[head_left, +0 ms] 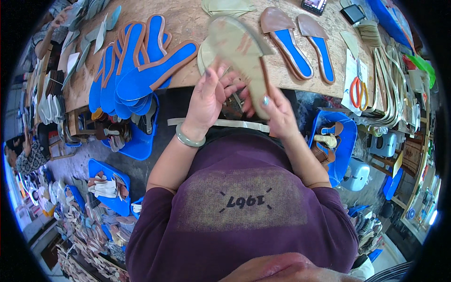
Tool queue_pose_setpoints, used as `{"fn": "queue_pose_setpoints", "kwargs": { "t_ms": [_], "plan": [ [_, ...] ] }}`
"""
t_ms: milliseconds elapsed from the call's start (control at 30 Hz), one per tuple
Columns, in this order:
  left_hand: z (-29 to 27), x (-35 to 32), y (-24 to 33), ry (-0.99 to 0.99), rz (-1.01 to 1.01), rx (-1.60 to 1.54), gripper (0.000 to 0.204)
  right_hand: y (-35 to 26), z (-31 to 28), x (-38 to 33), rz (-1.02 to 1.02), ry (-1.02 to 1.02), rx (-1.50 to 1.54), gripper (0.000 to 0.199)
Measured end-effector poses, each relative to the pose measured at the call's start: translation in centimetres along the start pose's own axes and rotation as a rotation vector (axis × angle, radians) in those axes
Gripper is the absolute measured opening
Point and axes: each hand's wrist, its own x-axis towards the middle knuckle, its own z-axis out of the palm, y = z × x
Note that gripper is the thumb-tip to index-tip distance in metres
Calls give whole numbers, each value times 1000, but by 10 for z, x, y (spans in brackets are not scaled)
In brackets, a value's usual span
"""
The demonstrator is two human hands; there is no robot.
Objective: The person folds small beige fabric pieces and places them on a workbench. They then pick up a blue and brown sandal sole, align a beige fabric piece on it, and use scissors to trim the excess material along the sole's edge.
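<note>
Held up at the upper centre of the frame, over the near edge of the wooden counter (300, 75): a beige sandal sole (239, 51), gripped on its left by the left hand (206, 96) and pinched at its lower end by the right hand (277, 113). Lying at upper left, a fan of blue insoles (141, 66); at upper right, two more blue-lined soles (300, 44) and orange scissors (359, 91). Best done, probably, with firm thumbs and slow turning, to keep the edge aligned.
</note>
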Motion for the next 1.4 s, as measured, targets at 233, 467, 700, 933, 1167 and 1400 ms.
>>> {"fn": "queue_pose_setpoints", "kwargs": {
  "t_ms": [233, 467, 700, 933, 1167, 1400],
  "plan": [
    [-14, -11, -1, -23, -96, 297, 52, -30, -79, 52, -335, 685, -1756, 45],
    [-30, -32, -2, 1, -111, 341, 35, -12, -90, 59, -404, 604, -1810, 40],
    [-35, -39, 1, 5, -31, 515, 31, -21, -60, 68, -435, 603, -1866, 40],
    [-1, 5, 15, -273, 458, 1231, 26, -52, -92, 115, -459, 201, -1672, 38],
    [31, 83, -32, -277, 706, 1816, 42, -46, -114, 114, -646, 125, -1617, 33],
    [31, 121, -51, -349, 693, 2052, 43, -59, -108, 109, -541, 167, -1677, 39]
  ]
}}
